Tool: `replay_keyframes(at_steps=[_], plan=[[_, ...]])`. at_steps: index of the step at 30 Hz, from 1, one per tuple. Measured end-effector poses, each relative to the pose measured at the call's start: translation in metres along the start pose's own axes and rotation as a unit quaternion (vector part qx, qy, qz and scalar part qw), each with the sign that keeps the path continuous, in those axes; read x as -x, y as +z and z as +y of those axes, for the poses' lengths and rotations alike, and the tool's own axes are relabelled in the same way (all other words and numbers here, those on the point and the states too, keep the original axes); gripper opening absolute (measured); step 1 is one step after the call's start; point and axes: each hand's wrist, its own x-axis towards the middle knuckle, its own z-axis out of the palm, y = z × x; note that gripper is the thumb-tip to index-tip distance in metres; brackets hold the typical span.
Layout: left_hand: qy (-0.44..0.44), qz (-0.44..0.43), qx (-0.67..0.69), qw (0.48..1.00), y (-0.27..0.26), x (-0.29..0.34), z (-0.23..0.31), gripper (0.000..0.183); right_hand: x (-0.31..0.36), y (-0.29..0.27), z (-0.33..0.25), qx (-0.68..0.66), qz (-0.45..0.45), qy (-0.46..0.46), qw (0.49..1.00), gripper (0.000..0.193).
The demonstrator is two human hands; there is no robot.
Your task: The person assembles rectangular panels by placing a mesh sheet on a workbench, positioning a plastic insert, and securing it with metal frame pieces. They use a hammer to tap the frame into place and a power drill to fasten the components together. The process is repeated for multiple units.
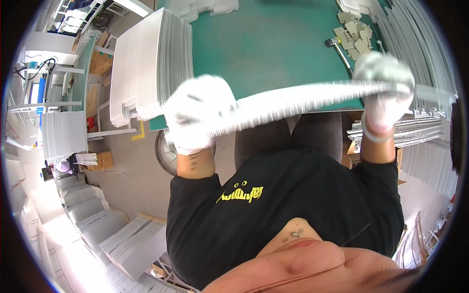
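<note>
My left hand (201, 110), in a white glove, grips one end of a white ribbed sheet (288, 101). My right hand (386, 80), gloved as well, is closed round the other end. The sheet shows almost edge-on, level in front of my body and over the near edge of the green table (254, 53). Motion blurs it, and its edge looks finely toothed. Beyond my left hand stands a tall stack of white sheets (139, 68) with a fine grid pattern.
A mallet (340, 53) and several beige flat pieces (359, 38) lie near my right hand. More sheets (415, 49) are stacked at the far right. Translucent pieces (202, 7) sit at the table's back. A round fan (165, 152) stands on the floor below my left hand.
</note>
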Motion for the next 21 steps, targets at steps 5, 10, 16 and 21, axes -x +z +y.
replay_keyframes(at_steps=[5, 10, 16, 21], plan=[[-0.202, -0.366, 0.098, 0.903, -0.035, 0.02, -0.047, 0.096, 0.021, -0.012, -0.026, -0.078, -0.243, -0.138, 0.957, 0.025], [-0.386, -0.413, -0.234, 0.791, -0.033, 0.056, -0.091, 0.099, 0.059, -0.021, -0.038, -0.111, -0.307, -0.132, 0.936, 0.016], [-0.416, -0.416, -0.248, 0.77, -0.031, 0.024, -0.063, 0.09, 0.068, -0.031, -0.034, -0.023, -0.232, -0.179, 0.956, 0.012], [-0.074, -0.303, -0.03, 0.95, -0.025, -0.005, 0.004, 0.059, 0.015, -0.013, -0.013, 0.06, -0.11, -0.066, 0.99, 0.04]])
